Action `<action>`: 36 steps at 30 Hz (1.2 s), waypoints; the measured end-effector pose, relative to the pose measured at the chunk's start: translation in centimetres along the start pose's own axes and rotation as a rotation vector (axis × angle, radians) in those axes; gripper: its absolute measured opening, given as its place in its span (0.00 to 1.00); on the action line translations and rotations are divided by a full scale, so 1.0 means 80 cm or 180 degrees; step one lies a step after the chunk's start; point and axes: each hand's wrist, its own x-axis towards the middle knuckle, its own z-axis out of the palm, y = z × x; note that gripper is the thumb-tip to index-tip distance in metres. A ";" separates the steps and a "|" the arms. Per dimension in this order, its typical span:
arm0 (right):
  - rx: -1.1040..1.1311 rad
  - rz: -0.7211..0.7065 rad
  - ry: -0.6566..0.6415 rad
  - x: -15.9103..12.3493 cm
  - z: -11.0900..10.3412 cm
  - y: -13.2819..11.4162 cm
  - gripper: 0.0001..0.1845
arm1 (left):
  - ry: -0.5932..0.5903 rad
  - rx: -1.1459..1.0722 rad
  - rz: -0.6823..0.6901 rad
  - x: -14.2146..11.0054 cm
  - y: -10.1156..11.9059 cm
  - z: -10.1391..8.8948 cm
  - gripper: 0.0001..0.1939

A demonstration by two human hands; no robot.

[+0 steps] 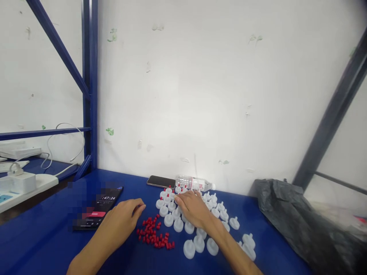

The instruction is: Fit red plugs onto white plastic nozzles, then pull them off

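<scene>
My left hand [124,215] hovers just left of a loose pile of small red plastic caps [151,231]. Its fingers are curled and the thumb lies against them; whatever they hold, if anything, is hidden. My right hand [193,208] reaches over a cluster of white round plastic pieces [178,224], each with a short stem on top. Bent fingers point down among those pieces, and the thumb tip is beside one of them; what they grip cannot be seen. Toward the back left of the cluster, several white pieces [159,203] carry red caps on their stems.
A clear plastic bottle [195,183] lies by the wall, beside a dark phone [161,181]. Another phone [100,208] with a lit timer is left of my left hand. A black plastic bag [286,214] covers the right side. Blue posts [94,84] frame the table [51,233].
</scene>
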 end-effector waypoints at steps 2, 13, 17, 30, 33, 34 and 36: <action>0.0124 -0.0007 0.0019 0.002 -0.003 -0.001 0.20 | 0.0315 0.0000 0.0072 0.010 0.009 -0.020 0.16; 0.0839 -0.0046 0.0755 -0.003 -0.022 -0.015 0.14 | 0.1243 0.0155 0.1618 0.070 0.079 -0.028 0.14; 0.1048 -0.0235 0.0756 -0.006 -0.005 -0.022 0.26 | 0.1161 0.0356 0.2257 0.070 0.068 0.006 0.11; 0.1224 -0.0191 0.0774 -0.019 -0.011 -0.036 0.22 | 0.1025 0.0267 0.2027 0.064 0.070 0.040 0.10; 0.1103 -0.0169 0.0816 -0.017 -0.004 -0.029 0.17 | 0.0830 0.0006 0.1852 0.063 0.075 0.046 0.16; 0.1075 -0.0173 0.0815 -0.015 -0.002 -0.025 0.15 | 0.0777 -0.0105 0.1756 0.063 0.077 0.046 0.19; 0.1017 -0.0148 0.0831 -0.011 0.000 -0.011 0.11 | 0.0741 -0.0311 0.1474 0.065 0.079 0.041 0.26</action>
